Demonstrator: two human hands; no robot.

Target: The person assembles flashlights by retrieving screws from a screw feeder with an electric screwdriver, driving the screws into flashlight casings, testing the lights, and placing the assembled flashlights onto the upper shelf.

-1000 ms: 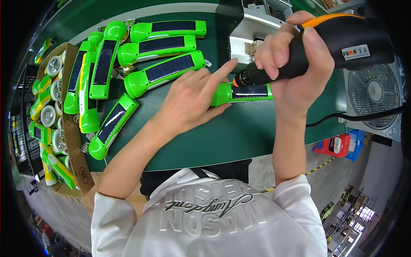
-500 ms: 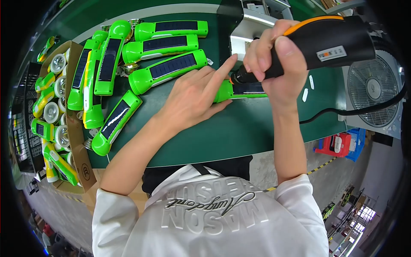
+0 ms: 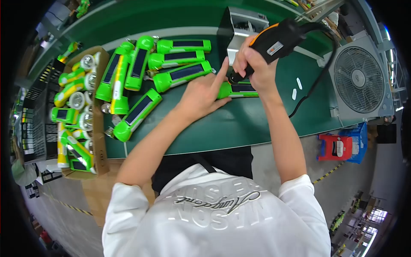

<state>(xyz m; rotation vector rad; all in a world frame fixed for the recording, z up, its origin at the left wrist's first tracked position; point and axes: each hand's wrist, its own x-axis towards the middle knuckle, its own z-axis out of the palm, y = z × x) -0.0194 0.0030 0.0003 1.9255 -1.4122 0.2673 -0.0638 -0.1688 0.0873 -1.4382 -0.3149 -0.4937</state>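
Note:
My right hand (image 3: 257, 66) is wrapped round a black electric screwdriver (image 3: 280, 43) with an orange stripe. Its tip points down at the head end of a green flashlight (image 3: 226, 91), which has a dark solar panel and lies flat on the table. Around that same end is my left hand (image 3: 201, 96), steadying the flashlight with the thumb on the near side and the index finger stretched out beyond it. My right forearm covers the flashlight's far end. Whether the tip touches a screw is hidden.
Several more green flashlights (image 3: 180, 75) lie left on the green table (image 3: 192, 135). A cardboard box (image 3: 100, 141) at the left edge holds flashlights with clear lenses. Behind my hands stands a metal fixture (image 3: 239, 36). A fan (image 3: 357, 77) and the screwdriver's black cable are at right.
The camera view has shifted, so the table items appear farther right and the fan shows fully. The screwdriver stays at the flashlight's end, its body tilted more upright; my left hand keeps its hold.

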